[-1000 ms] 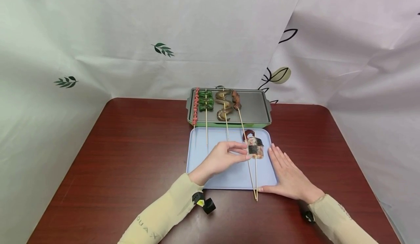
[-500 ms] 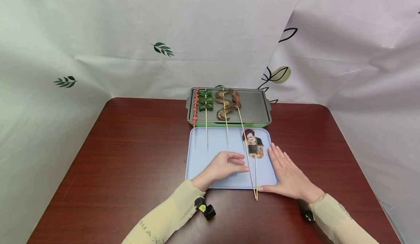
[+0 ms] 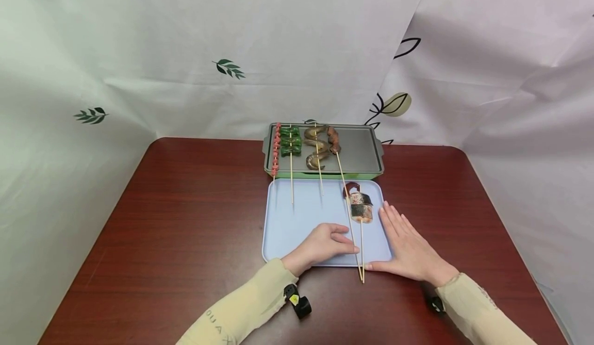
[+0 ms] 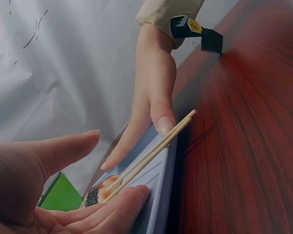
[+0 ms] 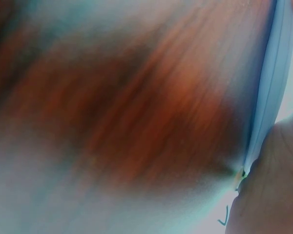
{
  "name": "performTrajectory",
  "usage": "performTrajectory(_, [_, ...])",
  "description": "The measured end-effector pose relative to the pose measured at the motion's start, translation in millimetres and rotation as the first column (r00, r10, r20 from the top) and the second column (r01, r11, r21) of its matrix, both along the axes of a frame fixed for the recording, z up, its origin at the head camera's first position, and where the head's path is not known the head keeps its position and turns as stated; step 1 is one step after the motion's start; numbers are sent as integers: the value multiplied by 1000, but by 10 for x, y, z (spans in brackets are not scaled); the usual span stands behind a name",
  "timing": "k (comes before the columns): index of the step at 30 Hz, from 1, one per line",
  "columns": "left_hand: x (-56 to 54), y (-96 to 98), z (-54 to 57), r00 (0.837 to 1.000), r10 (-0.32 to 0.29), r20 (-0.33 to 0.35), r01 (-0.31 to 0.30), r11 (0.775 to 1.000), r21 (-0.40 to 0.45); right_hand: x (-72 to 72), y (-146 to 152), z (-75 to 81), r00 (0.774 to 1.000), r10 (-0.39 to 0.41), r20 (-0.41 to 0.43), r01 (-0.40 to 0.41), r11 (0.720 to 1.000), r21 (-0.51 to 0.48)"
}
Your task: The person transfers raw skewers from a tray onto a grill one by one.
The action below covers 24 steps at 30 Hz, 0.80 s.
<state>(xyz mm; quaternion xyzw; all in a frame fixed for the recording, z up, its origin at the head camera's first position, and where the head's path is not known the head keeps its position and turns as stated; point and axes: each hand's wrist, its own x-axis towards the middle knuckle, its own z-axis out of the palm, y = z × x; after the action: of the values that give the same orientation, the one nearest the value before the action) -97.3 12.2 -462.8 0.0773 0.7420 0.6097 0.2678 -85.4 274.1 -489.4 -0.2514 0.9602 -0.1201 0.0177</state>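
On the pale blue tray [image 3: 287,226] lies a skewer [image 3: 361,212] of black-and-white banded roll pieces. A dark red curved piece [image 3: 348,189] sits beside its top, partly behind the rolls. Two thin wooden sticks [image 3: 362,252] run down the tray and jut past its front rim, their ends together. My left hand [image 3: 322,244] hovers over the tray's front, fingertips right by these sticks. In the left wrist view its thumb [image 4: 68,148] and fingers [image 4: 112,212] stand apart, with nothing gripped. My right hand [image 3: 410,252] rests straight-fingered along the tray's right edge, thumb near the stick ends.
Behind the tray stands a grey grill pan [image 3: 357,151] on a green base. It carries a pink bead-like skewer [image 3: 276,151], a green pepper skewer [image 3: 291,141], a shrimp skewer [image 3: 316,146] and a brown meat skewer [image 3: 333,141], their sticks overhanging the tray.
My left hand has moved down from the banded roll skewer toward the tray's front rim, along the sticks. My right hand and the skewers have stayed in place.
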Motion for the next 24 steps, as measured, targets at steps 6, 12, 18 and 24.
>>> performTrajectory(6, [-12,46,-30,998,15,53,-18,999,43,1,-1,-3,1000,-4,7,4,1000,0])
performTrajectory(12, [-10,74,-25,994,27,106,-37,995,93,-1,1,-8,1000,-2,-4,2,1000,-6])
performTrajectory(18, [-11,97,-30,983,49,176,-78,984,162,4,-1,-2,1000,-5,4,5,1000,-6])
performTrajectory(24, [-12,118,-31,978,93,188,-133,968,212,-5,-10,6,1000,-8,4,8,1000,-3])
